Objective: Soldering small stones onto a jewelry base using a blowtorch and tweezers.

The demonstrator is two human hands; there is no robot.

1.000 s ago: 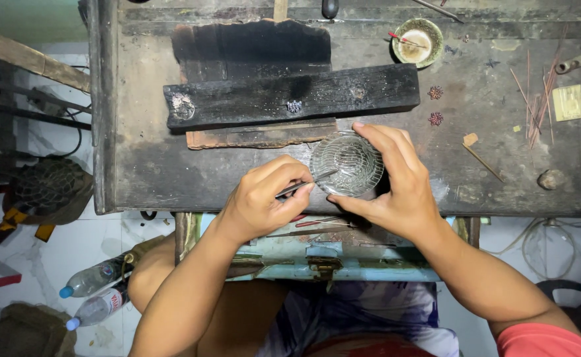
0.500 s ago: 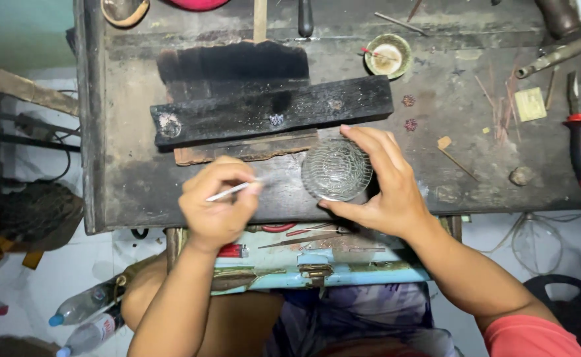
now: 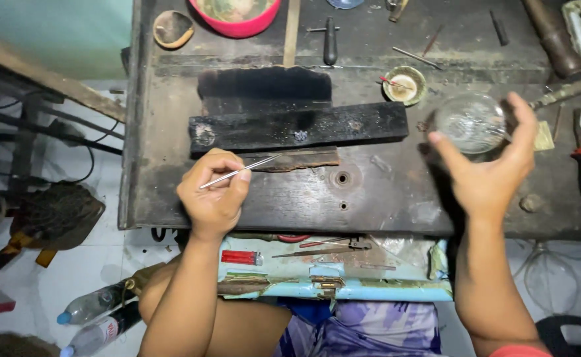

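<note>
Tweezers (image 3: 237,173) sit pinched in the left hand (image 3: 212,198); the right hand (image 3: 489,165) loosely cups a round filigree piece (image 3: 470,123).

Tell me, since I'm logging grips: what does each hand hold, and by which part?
The left hand pinches thin metal tweezers at their rear end. The right hand holds a round silvery wire dome by its rim.

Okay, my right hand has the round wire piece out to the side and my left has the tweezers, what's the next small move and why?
Probably set the round wire piece down on the bench. The right hand holds it in its fingers at the far right by the small dish, while the left hand holds the tweezers apart, touching nothing.
</note>
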